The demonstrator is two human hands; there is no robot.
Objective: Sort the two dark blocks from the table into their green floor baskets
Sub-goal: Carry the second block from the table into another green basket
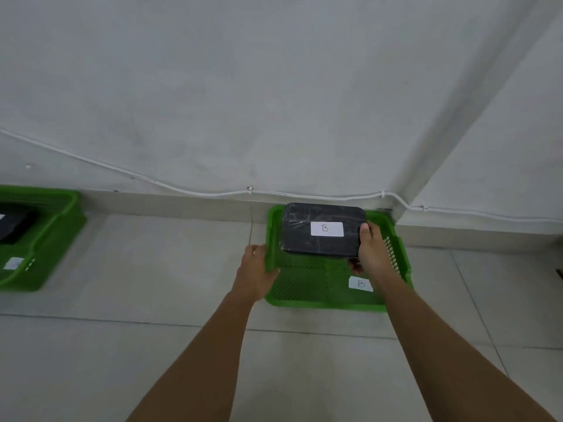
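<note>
A dark block [304,236] wrapped in plastic, with a white label marked B, is over the far half of a green floor basket [307,287] that carries its own B label. My right hand [371,254] grips the block's right near corner. My left hand [254,269] holds the basket's left rim, fingers curled over the edge. A second green basket [48,239] lies at the far left with another dark block [15,223] inside it, partly cut off by the frame.
Both baskets sit on a light tiled floor against a white wall. A white cable [182,190] runs along the wall just above the skirting. The wall turns a corner to the right of the B basket.
</note>
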